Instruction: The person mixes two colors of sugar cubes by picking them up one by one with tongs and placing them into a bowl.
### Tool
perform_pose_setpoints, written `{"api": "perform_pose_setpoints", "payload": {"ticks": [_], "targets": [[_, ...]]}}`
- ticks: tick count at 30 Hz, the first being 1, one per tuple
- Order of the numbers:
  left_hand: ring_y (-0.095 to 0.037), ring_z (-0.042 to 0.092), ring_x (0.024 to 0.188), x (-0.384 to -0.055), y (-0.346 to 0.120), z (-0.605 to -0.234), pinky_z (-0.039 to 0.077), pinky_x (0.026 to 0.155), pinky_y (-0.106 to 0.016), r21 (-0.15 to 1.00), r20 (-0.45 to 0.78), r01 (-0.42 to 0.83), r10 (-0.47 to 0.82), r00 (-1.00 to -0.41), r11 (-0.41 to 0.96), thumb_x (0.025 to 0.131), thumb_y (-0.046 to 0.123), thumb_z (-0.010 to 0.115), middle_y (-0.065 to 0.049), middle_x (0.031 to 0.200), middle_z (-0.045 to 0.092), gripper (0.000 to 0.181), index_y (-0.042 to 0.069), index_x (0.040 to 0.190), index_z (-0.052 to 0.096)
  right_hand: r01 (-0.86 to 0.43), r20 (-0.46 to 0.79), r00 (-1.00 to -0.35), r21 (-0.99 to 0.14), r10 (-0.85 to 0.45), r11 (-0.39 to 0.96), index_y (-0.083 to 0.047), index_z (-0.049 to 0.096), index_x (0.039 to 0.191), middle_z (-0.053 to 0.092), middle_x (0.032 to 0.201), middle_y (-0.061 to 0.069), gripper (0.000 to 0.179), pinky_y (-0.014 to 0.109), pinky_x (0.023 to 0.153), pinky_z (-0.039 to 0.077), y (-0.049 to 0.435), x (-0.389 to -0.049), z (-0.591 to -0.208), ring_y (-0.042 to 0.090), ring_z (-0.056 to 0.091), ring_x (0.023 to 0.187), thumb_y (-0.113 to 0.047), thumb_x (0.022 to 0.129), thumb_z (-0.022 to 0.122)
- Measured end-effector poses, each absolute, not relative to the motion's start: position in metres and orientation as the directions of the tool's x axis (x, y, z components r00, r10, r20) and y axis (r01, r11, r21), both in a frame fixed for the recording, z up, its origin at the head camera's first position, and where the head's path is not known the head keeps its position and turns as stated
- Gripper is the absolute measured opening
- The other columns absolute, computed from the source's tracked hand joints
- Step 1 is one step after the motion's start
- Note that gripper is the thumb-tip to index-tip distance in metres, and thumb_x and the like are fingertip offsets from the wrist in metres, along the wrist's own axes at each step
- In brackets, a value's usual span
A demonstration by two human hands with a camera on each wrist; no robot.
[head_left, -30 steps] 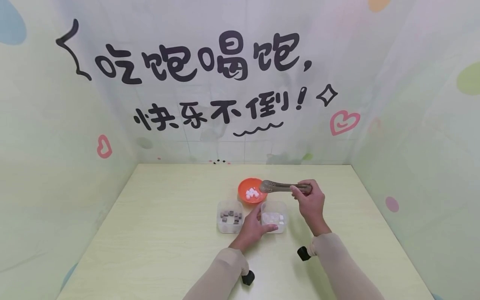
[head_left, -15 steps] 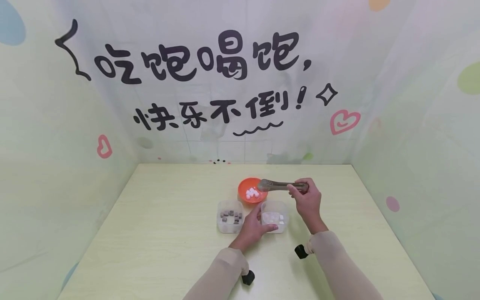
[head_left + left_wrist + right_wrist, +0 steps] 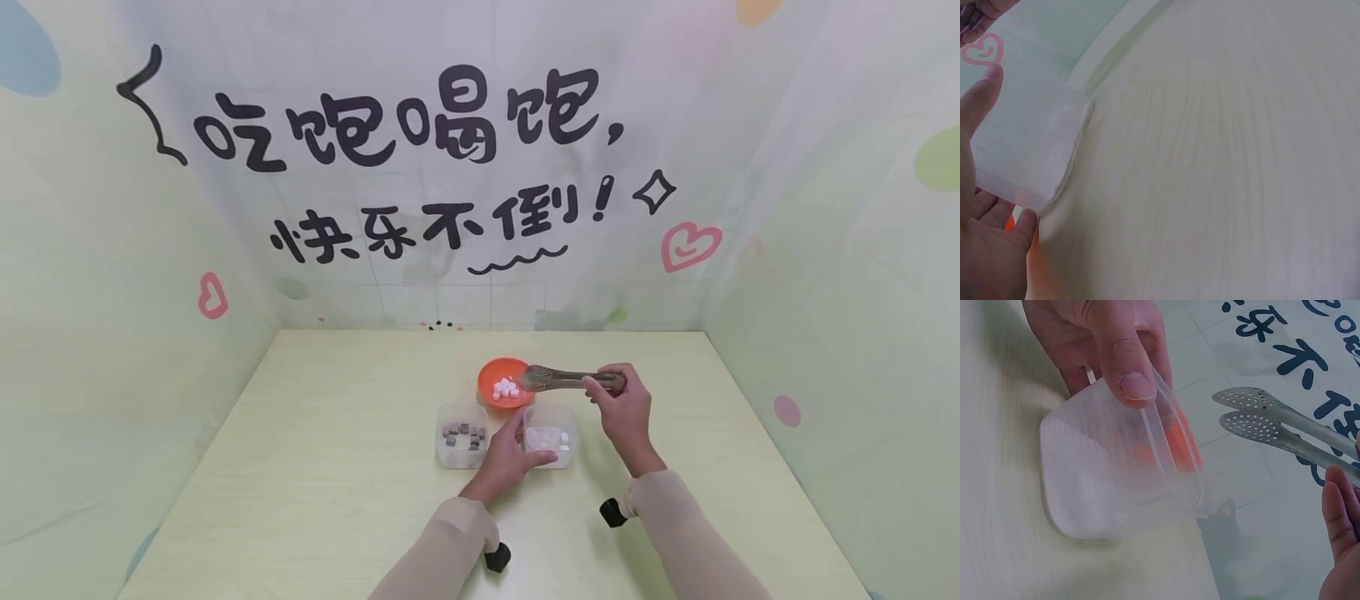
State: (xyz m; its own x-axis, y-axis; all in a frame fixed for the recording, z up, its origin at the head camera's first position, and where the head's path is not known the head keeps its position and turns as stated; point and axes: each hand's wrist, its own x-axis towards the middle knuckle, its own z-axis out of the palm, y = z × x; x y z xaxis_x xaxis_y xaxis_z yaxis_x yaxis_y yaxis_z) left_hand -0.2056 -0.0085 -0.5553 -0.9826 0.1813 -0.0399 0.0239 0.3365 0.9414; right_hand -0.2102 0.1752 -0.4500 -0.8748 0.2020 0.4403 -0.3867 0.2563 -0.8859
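Observation:
My left hand point(image 3: 510, 456) grips the side of a clear plastic container point(image 3: 1104, 469), thumb over the near rim and fingers along the far left side. A few white cubes point(image 3: 564, 442) lie inside it. My right hand point(image 3: 624, 408) holds metal tongs point(image 3: 573, 379) level at the handle, pointing left. Their perforated ends stand slightly apart with nothing between them in the right wrist view, and overlap the right rim of an orange bowl point(image 3: 491, 372) in the head view. Several small white cubes point(image 3: 506, 389) sit in the bowl.
A second clear container point(image 3: 450, 458) with several dark brownish cubes point(image 3: 463, 433) stands left of my left hand, in front of the bowl. Pale wood tabletop point(image 3: 337, 467) lies all around. A printed curtain point(image 3: 420, 300) closes off the back and sides.
The tongs have shifted slightly left over the bowl, then back right, and their ends are a little further apart. My left hand stays on the container.

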Motion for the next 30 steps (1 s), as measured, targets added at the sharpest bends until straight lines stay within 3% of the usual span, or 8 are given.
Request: {"api": "perform_pose_setpoints", "payload": {"ticks": [8, 15, 20, 30], "targets": [[-0.031, 0.046, 0.13, -0.207, -0.009, -0.556, 0.041, 0.106, -0.045, 0.944, -0.028, 0.032, 0.177, -0.984, 0.329, 0.073, 0.034, 0.086, -0.007, 0.149, 0.043, 0.096, 0.02, 0.152, 0.034, -0.379, 0.436, -0.878, -0.886, 0.199, 0.268, 0.016, 0.056, 0.101, 0.066, 0.078, 0.026, 0.025, 0.019, 0.056, 0.055, 0.181, -0.202, -0.445, 0.015, 0.066, 0.062, 0.006, 0.084, 0.071], [-0.031, 0.044, 0.132, -0.207, -0.01, -0.557, 0.041, 0.106, -0.042, 0.945, -0.028, 0.037, 0.192, -0.981, 0.325, 0.073, 0.033, 0.086, -0.004, 0.153, 0.038, 0.098, 0.019, 0.153, 0.031, -0.357, 0.405, -0.901, -0.895, 0.157, 0.266, 0.016, 0.055, 0.102, 0.066, 0.076, 0.021, 0.025, 0.017, 0.056, 0.054, 0.195, -0.196, -0.451, 0.012, 0.064, 0.062, 0.008, 0.084, 0.071], [-0.03, 0.045, 0.131, -0.207, -0.009, -0.556, 0.041, 0.107, -0.043, 0.95, -0.01, 0.051, 0.193, -0.981, 0.309, 0.073, 0.031, 0.086, -0.004, 0.149, 0.043, 0.096, 0.019, 0.152, 0.033, -0.351, 0.382, -0.92, -0.902, 0.085, 0.252, 0.013, 0.055, 0.101, 0.067, 0.074, 0.015, 0.026, 0.02, 0.055, 0.055, 0.211, -0.205, -0.471, 0.007, 0.063, 0.06, 0.007, 0.083, 0.072], [-0.031, 0.047, 0.129, -0.207, -0.009, -0.559, 0.042, 0.105, -0.044, 0.944, -0.022, 0.041, 0.187, -0.982, 0.327, 0.071, 0.033, 0.087, -0.008, 0.148, 0.044, 0.098, 0.016, 0.152, 0.034, -0.326, 0.325, -0.944, -0.88, -0.063, 0.346, 0.003, 0.057, 0.1, 0.067, 0.073, 0.009, 0.024, 0.026, 0.054, 0.054, 0.23, -0.216, -0.488, 0.015, 0.063, 0.059, -0.001, 0.084, 0.074]]}}
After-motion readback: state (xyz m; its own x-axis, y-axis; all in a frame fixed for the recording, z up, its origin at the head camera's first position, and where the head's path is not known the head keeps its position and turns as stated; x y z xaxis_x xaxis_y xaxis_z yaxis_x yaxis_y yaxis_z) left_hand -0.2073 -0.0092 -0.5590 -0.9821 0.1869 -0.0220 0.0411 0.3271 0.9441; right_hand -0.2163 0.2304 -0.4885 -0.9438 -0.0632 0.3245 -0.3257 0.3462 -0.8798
